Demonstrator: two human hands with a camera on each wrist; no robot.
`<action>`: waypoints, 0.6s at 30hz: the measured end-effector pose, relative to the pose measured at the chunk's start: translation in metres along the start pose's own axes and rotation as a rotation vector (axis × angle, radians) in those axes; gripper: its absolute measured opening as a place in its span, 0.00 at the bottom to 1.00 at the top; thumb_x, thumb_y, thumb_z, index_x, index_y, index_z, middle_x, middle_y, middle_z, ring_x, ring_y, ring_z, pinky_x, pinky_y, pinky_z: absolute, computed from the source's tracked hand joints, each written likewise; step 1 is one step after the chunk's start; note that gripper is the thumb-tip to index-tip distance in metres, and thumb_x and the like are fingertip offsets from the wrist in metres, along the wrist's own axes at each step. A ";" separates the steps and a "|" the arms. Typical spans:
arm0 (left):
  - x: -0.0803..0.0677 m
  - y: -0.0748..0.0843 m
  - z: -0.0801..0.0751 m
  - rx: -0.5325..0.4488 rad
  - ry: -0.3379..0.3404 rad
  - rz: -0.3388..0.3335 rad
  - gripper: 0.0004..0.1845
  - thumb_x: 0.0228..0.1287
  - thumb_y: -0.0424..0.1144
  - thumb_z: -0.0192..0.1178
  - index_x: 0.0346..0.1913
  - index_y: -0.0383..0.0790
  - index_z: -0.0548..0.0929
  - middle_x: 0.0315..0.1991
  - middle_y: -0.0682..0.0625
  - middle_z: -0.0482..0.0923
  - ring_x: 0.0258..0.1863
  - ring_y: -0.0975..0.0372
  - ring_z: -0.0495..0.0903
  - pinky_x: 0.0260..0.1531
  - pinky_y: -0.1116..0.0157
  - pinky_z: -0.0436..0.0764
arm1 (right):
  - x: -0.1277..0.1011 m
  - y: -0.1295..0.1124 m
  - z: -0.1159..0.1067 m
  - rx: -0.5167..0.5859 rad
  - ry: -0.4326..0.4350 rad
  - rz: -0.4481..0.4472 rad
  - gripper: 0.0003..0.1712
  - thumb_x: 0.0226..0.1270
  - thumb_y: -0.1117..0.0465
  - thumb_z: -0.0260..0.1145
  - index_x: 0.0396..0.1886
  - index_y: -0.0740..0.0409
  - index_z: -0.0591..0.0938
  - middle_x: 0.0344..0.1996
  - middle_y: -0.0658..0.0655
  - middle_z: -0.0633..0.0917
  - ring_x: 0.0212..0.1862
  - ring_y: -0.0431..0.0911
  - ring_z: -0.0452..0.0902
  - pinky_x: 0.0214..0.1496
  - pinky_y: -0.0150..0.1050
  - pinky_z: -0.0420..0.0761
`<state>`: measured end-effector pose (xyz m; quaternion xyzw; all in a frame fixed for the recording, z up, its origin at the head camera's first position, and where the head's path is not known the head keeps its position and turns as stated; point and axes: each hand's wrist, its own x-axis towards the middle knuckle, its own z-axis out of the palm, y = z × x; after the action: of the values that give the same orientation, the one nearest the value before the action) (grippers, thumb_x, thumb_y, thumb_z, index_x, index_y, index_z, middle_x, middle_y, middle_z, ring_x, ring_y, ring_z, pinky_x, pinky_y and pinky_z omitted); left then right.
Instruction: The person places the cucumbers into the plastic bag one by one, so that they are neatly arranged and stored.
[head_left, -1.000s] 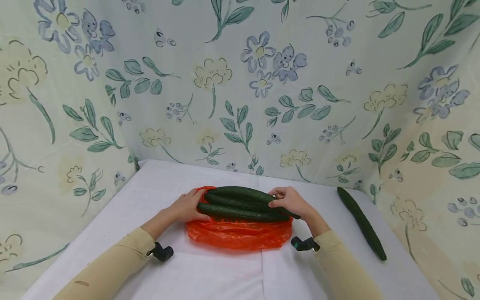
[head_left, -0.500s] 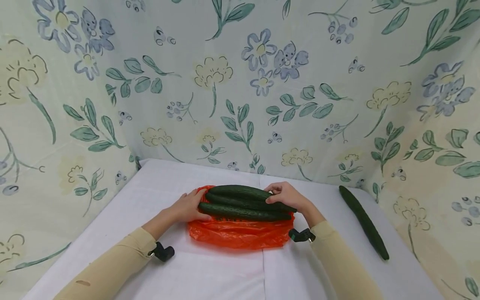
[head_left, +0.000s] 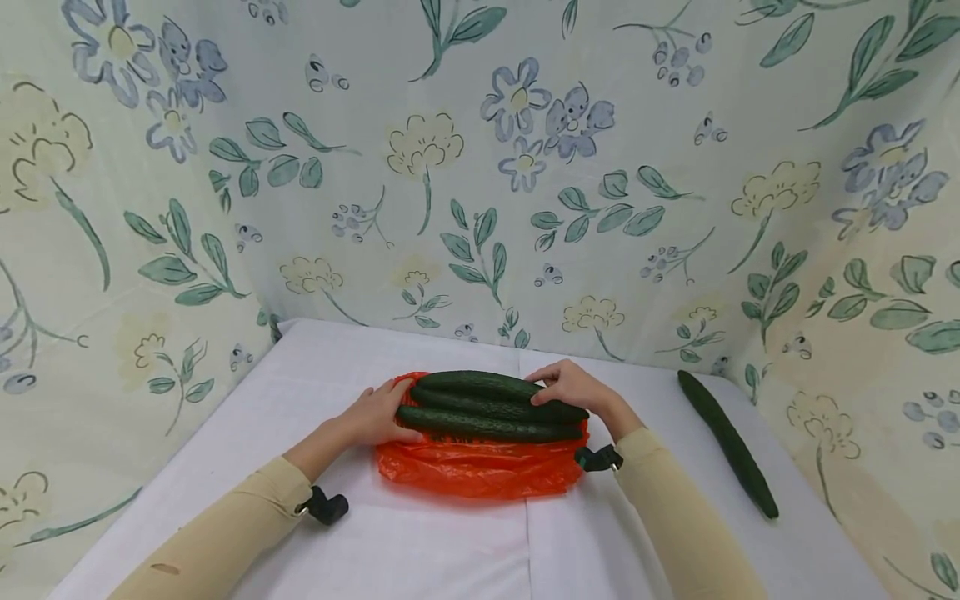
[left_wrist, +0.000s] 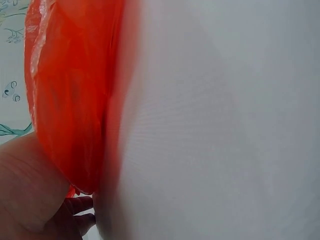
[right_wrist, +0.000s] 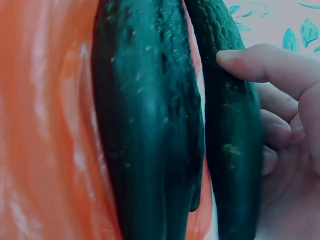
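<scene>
Dark green cucumbers lie side by side on a red plastic bag [head_left: 480,471] in the middle of the table. My left hand [head_left: 378,414] grips the bag's left end around the cucumber ends, thumb in front. In the left wrist view the palm sits against the bag [left_wrist: 75,100]. My right hand [head_left: 577,390] holds the rear cucumber [head_left: 480,382] near its right end. The right wrist view shows the thumb pressed on this cucumber [right_wrist: 232,115], with the other fingers curled behind it. Beside it rest two more, the front cucumber [head_left: 487,425] and a middle one [right_wrist: 180,75].
A single cucumber [head_left: 727,446] lies apart at the right side of the white-covered table [head_left: 420,550]. Flower-patterned cloth [head_left: 480,250] hangs behind and at both sides. A small black camera [head_left: 326,504] is strapped to each wrist.
My right hand has shifted slightly back, and the right end of its cucumber has swung back and in, in line with the others. The left hand stays in place.
</scene>
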<state>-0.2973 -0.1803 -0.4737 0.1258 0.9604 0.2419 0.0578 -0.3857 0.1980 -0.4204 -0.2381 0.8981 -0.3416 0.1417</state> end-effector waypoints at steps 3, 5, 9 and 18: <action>0.000 0.000 0.000 0.003 0.001 0.001 0.60 0.48 0.66 0.73 0.78 0.42 0.57 0.74 0.38 0.62 0.74 0.44 0.61 0.75 0.37 0.50 | 0.001 0.000 0.001 -0.014 -0.017 0.012 0.24 0.59 0.56 0.73 0.57 0.54 0.86 0.42 0.53 0.87 0.42 0.47 0.76 0.44 0.38 0.81; 0.000 0.000 0.000 0.006 0.004 0.004 0.60 0.48 0.66 0.73 0.78 0.42 0.57 0.74 0.38 0.62 0.74 0.44 0.61 0.75 0.37 0.50 | 0.002 -0.001 0.001 -0.032 -0.018 0.009 0.24 0.60 0.56 0.72 0.58 0.55 0.86 0.49 0.55 0.88 0.45 0.47 0.77 0.49 0.41 0.83; 0.000 0.000 0.000 0.007 0.008 -0.001 0.60 0.48 0.66 0.73 0.78 0.41 0.57 0.75 0.37 0.61 0.75 0.44 0.60 0.75 0.37 0.49 | 0.002 -0.004 0.002 -0.069 -0.009 0.004 0.24 0.62 0.57 0.71 0.58 0.56 0.86 0.52 0.57 0.87 0.47 0.48 0.79 0.56 0.48 0.83; -0.001 0.001 0.000 -0.003 0.007 -0.016 0.60 0.47 0.66 0.73 0.78 0.41 0.57 0.76 0.37 0.60 0.75 0.43 0.59 0.75 0.36 0.48 | 0.003 -0.011 0.010 -0.150 0.042 -0.001 0.24 0.57 0.53 0.77 0.54 0.52 0.85 0.24 0.54 0.72 0.30 0.47 0.70 0.33 0.38 0.69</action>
<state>-0.2962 -0.1797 -0.4727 0.1174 0.9612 0.2433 0.0568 -0.3803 0.1845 -0.4203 -0.2414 0.9237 -0.2784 0.1046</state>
